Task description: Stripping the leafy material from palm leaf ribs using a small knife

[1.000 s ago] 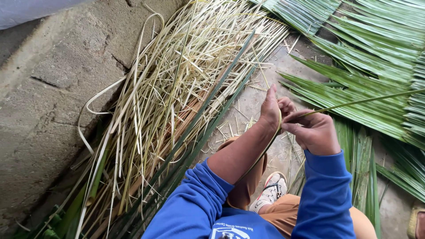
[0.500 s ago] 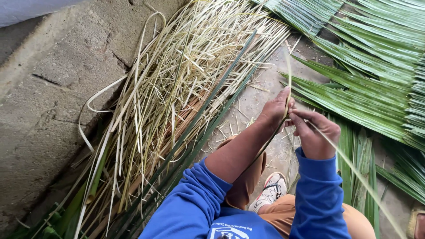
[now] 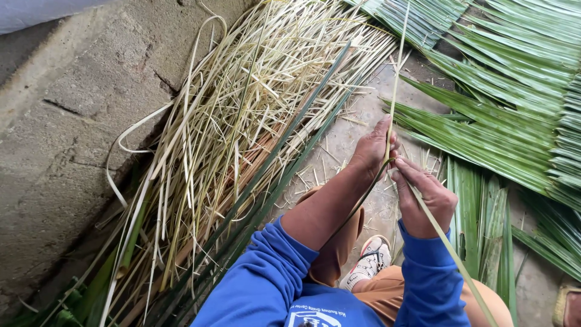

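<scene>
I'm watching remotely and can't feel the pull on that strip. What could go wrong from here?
1. The thin pale strip is pinched between the left hand and right hand; its narrow edge might cut the fingers, or it could snap.
2. Its long free end rises over the green palm leaves and might snag there.
3. The dry strip pile lies close beside the left arm, so a sweep may scatter it.

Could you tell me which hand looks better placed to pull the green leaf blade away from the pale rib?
Probably the right hand: it grips the green leaf blade trailing toward the person, with room to draw back. The left hand pinches the pale rib pointing upward.
</scene>
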